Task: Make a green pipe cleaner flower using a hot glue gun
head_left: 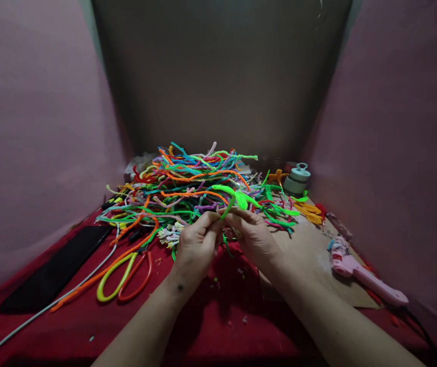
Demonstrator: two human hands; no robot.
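Note:
Between my two hands, at the middle of the head view, a bright green pipe cleaner piece (241, 200) stands up with bent, leaf-like ends. My left hand (199, 242) pinches its lower stem with thumb and forefinger. Close against it, my right hand (252, 237) has its fingertips closed on the same stem. A large heap of colourful pipe cleaners (187, 173) lies just behind my hands. Beside my left wrist is a bundle of pale-tipped thin stems (170, 234), partly covered by that hand.
Scissors with yellow and red handles (124, 278), a black phone-like slab (55, 270) and a white cable (84, 280) lie left. On the right, a pink glue gun (367, 278) rests on a brown board (313, 260). A pale lidded container (297, 178) stands behind. Pink walls flank the red cloth.

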